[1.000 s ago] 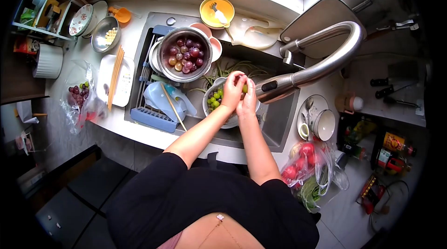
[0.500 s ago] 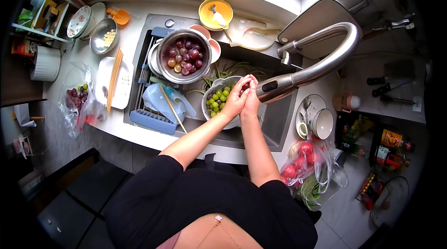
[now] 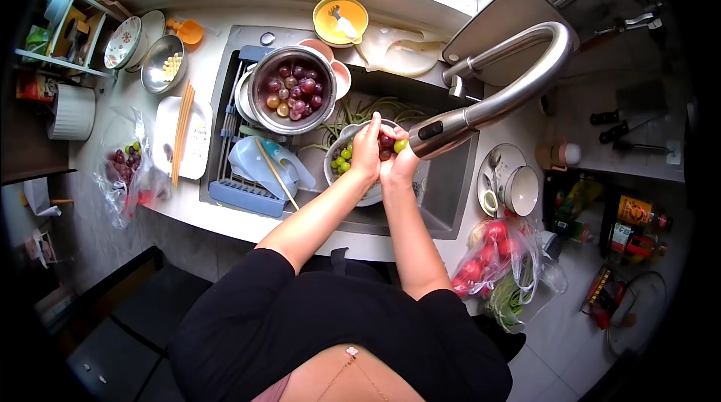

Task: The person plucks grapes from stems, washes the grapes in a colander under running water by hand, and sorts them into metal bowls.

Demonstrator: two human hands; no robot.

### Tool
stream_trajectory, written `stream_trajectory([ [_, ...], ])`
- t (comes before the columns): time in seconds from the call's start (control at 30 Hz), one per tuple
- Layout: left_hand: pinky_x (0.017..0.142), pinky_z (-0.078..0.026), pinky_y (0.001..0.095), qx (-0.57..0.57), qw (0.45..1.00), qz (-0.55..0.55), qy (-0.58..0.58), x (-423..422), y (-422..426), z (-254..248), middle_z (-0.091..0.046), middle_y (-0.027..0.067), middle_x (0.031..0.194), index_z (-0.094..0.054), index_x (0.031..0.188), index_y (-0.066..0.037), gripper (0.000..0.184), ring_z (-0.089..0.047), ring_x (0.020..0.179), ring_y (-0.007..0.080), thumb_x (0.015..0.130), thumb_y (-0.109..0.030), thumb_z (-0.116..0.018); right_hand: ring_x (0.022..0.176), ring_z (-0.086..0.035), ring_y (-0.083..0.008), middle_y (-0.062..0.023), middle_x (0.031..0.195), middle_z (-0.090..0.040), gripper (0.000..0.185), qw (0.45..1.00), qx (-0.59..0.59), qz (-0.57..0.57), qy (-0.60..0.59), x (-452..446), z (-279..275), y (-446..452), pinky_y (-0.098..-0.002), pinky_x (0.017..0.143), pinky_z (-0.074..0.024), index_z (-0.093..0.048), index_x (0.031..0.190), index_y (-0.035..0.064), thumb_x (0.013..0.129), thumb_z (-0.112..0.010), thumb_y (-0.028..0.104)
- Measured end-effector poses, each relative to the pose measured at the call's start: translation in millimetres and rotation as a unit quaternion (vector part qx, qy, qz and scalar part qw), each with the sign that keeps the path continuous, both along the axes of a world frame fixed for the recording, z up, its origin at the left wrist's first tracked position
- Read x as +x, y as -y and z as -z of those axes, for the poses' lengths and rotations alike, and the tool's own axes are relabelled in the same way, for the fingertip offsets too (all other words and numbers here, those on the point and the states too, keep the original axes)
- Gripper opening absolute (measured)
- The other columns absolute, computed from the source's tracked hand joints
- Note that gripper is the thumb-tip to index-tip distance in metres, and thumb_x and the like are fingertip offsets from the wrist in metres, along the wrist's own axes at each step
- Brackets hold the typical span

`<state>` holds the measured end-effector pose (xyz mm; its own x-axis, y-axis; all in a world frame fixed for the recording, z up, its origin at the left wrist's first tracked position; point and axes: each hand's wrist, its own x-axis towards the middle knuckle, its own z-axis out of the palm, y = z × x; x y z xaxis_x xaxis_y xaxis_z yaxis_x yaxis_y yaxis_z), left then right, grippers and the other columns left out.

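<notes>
My left hand (image 3: 366,151) and my right hand (image 3: 399,167) are cupped together over the sink (image 3: 451,210), holding several red and green grapes (image 3: 387,143) between them. The right palm lies under the fruit, while the left hand stands against its left side. Just beneath is a pale colander-like bowl (image 3: 329,173) with green grapes (image 3: 343,160) in it, partly covered by my hands. The faucet head (image 3: 434,136) is close to my right fingers. Behind and to the left, a steel bowl (image 3: 257,85) contains large red grapes (image 3: 294,91).
A blue rack (image 3: 244,197) and green beans (image 3: 387,109) are in the sink. Left are chopsticks (image 3: 182,131) on a white tray (image 3: 199,139) and bagged grapes (image 3: 124,161). Bagged tomatoes (image 3: 481,259) and a white bowl (image 3: 520,193) are at the right.
My hands have parted from a closed clasp into an open cup, so the red and green grapes between them show. The camera view has shifted slightly.
</notes>
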<state>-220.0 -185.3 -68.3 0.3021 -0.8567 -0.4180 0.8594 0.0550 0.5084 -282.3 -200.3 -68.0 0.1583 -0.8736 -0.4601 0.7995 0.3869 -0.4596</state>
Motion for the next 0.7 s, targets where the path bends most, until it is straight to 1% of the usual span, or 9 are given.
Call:
stream_trajectory([
  [0.13,0.086,-0.043,0.0292,-0.025,0.999,0.025,0.041,-2.1,0.9,-6.4,-0.062,0.0083,0.094,-0.057,0.080,-0.002,0.025,-0.055,0.092,0.0148,0.094,-0.022,-0.052,0.087,-0.055,-0.0152,-0.0041,0.092,-0.057,0.023,1.000,0.000,0.006,0.001,7.4,-8.3,3.8,-0.0287,0.082,-0.0471,-0.056,0.098,0.0056,0.094,-0.047,0.027],
  [0.17,0.092,-0.041,0.0304,-0.022,0.990,0.014,0.140,-6.7,0.4,-10.5,-0.060,0.0096,0.106,-0.059,0.087,-0.001,0.016,-0.054,0.101,0.0152,0.093,-0.014,-0.052,0.095,-0.054,-0.0146,-0.0050,0.103,-0.056,0.028,0.993,-0.079,-0.006,-0.087,9.2,-3.9,0.5,-0.0282,0.088,-0.0449,-0.050,0.116,0.0053,0.096,-0.045,0.024],
  [0.2,0.093,-0.040,0.0292,-0.070,0.968,0.005,0.240,-7.7,0.4,-11.5,-0.060,0.0100,0.109,-0.061,0.094,-0.001,0.014,-0.052,0.104,0.0147,0.093,-0.012,-0.051,0.098,-0.052,-0.0126,-0.0049,0.109,-0.054,0.029,0.993,-0.097,-0.016,-0.063,11.7,-4.0,-0.7,-0.0271,0.090,-0.0431,-0.047,0.121,0.0058,0.097,-0.044,0.023],
  [0.37,0.093,-0.040,0.0269,-0.043,0.960,0.043,0.273,-5.3,1.5,-22.8,-0.060,0.0094,0.110,-0.060,0.103,0.000,0.019,-0.053,0.104,0.0134,0.093,-0.012,-0.050,0.088,-0.056,-0.0121,-0.0026,0.097,-0.059,0.026,0.991,-0.044,0.009,-0.126,12.2,3.2,-1.5,-0.0258,0.083,-0.0468,-0.057,0.107,0.0058,0.096,-0.048,0.027],
  [0.47,0.092,-0.040,0.0257,-0.010,0.977,0.075,0.199,-3.2,-4.1,-23.8,-0.060,0.0081,0.110,-0.059,0.109,0.001,0.023,-0.053,0.103,0.0122,0.094,-0.013,-0.049,0.087,-0.057,-0.0129,-0.0026,0.097,-0.059,0.019,0.998,-0.011,0.032,-0.061,0.3,20.4,5.7,-0.0279,0.080,-0.0491,-0.057,0.103,0.0076,0.088,-0.060,0.018],
  [0.5,0.096,-0.038,0.0293,-0.026,0.963,0.056,0.262,-5.0,-7.0,-25.3,-0.062,0.0089,0.106,-0.060,0.106,0.002,0.022,-0.053,0.107,0.0163,0.094,-0.012,-0.047,0.082,-0.058,-0.0135,-0.0023,0.092,-0.060,0.015,0.997,0.000,0.035,-0.064,-0.9,15.7,5.7,-0.0284,0.075,-0.0506,-0.058,0.097,0.0077,0.087,-0.061,0.019],
  [0.53,0.100,-0.035,0.0312,-0.052,0.970,0.079,0.225,-8.7,-11.6,-17.1,-0.059,0.0103,0.116,-0.059,0.110,0.001,0.023,-0.048,0.116,0.0186,0.092,-0.010,-0.049,0.081,-0.057,-0.0124,-0.0018,0.090,-0.060,0.015,0.998,-0.008,0.012,-0.062,-4.8,18.0,8.3,-0.0272,0.075,-0.0494,-0.058,0.095,0.0080,0.089,-0.058,0.021],
  [0.63,0.106,-0.027,0.0348,-0.112,0.886,0.068,0.445,-3.7,-19.2,-9.8,-0.052,0.0126,0.128,-0.059,0.114,-0.001,0.031,-0.042,0.124,0.0241,0.083,-0.006,-0.054,0.083,-0.054,-0.0105,-0.0004,0.091,-0.058,0.017,0.998,-0.034,-0.053,-0.021,-0.4,18.7,4.9,-0.0251,0.077,-0.0462,-0.057,0.092,0.0085,0.090,-0.054,0.025],
  [0.7,0.103,-0.030,0.0328,-0.069,0.910,0.053,0.405,7.4,-19.0,-7.7,-0.054,0.0117,0.120,-0.055,0.114,0.002,0.027,-0.042,0.123,0.0222,0.090,-0.009,-0.051,0.091,-0.054,-0.0103,-0.0015,0.100,-0.057,0.017,0.996,-0.065,-0.054,-0.041,14.9,1.2,-10.3,-0.0259,0.082,-0.0457,-0.055,0.103,0.0063,0.091,-0.053,0.018],
])
